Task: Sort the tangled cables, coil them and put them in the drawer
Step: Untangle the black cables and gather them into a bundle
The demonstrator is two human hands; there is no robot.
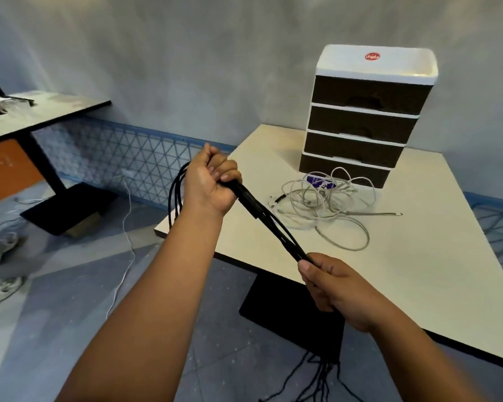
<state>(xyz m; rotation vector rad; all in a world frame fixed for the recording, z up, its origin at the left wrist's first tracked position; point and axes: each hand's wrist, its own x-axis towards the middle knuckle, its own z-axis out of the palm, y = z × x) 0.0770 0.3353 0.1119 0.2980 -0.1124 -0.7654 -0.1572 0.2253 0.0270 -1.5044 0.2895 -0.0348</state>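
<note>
Head view. Left hand point(212, 181) clenched around a black cable bundle point(266, 217); loops hang out behind the fist. Right hand point(331, 281) pinches the bundle's lower end. The bundle runs taut on a diagonal, upper left down to lower right, held in the air just off the table point(418, 271) edge.

White cables point(325, 204) lie tangled on the table, touching nothing held, just in front of the drawer unit point(366, 117). All four drawers look closed.

Drawers lie ahead and to the right; right hand is nearer. Black strands below the right wrist, possibly the bundle's loose ends, too blurred to say.

Judgement: coiling stage, stowing not begun.
</note>
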